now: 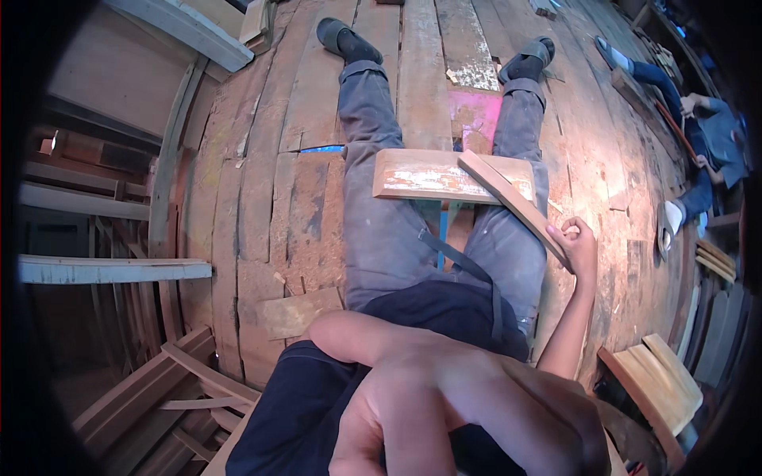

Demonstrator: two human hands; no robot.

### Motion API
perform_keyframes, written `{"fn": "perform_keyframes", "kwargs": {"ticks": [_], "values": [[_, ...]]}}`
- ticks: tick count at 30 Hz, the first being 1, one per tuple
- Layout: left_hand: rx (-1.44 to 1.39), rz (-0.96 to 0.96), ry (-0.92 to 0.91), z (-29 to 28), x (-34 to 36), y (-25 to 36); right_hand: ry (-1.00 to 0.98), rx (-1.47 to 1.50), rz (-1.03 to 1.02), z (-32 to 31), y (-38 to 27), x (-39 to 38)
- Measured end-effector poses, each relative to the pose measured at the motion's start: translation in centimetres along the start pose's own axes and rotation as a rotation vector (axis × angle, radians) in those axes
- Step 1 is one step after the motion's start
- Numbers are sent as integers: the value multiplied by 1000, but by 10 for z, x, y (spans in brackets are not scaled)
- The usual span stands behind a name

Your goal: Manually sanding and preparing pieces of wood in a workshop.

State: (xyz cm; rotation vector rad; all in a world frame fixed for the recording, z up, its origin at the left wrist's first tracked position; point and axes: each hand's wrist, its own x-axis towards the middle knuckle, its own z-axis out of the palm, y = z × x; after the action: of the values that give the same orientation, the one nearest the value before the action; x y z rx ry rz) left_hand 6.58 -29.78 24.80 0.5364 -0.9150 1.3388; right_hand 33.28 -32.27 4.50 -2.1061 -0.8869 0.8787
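My right hand [579, 244] is closed on the near end of a narrow wooden strip [508, 197]. The strip slants up to the left, its far end lying over a wider wooden board [425, 174]. That board rests crosswise on my thighs, with whitish worn patches on its face. Very large in the foreground, my left hand [468, 389] is raised close to the camera. Its fingers are spread and bent toward the lower edge, their tips out of sight; nothing shows in it.
I sit with legs stretched over a plank floor [262, 206] with sawdust and wood scraps. Timber frames [119, 270] stand at the left, with loose strips [210, 373] below. Wood pieces [655, 385] lie at the lower right. Another person [718, 135] sits at the far right.
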Motion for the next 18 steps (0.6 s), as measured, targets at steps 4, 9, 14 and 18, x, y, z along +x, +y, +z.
{"fn": "perform_keyframes", "kwargs": {"ticks": [4,9,14,18], "values": [[-79,20,-23,-10,-4,-2,4,30,44,-6,5,-8],[-166,49,-41,-18,-10,-7,-11,65,59,4,15,-5],[-144,23,3,-14,-12,-13,-24,88,66,4,23,-3],[-88,0,27,-3,-12,-16,-47,82,56,7,30,-2]]}}
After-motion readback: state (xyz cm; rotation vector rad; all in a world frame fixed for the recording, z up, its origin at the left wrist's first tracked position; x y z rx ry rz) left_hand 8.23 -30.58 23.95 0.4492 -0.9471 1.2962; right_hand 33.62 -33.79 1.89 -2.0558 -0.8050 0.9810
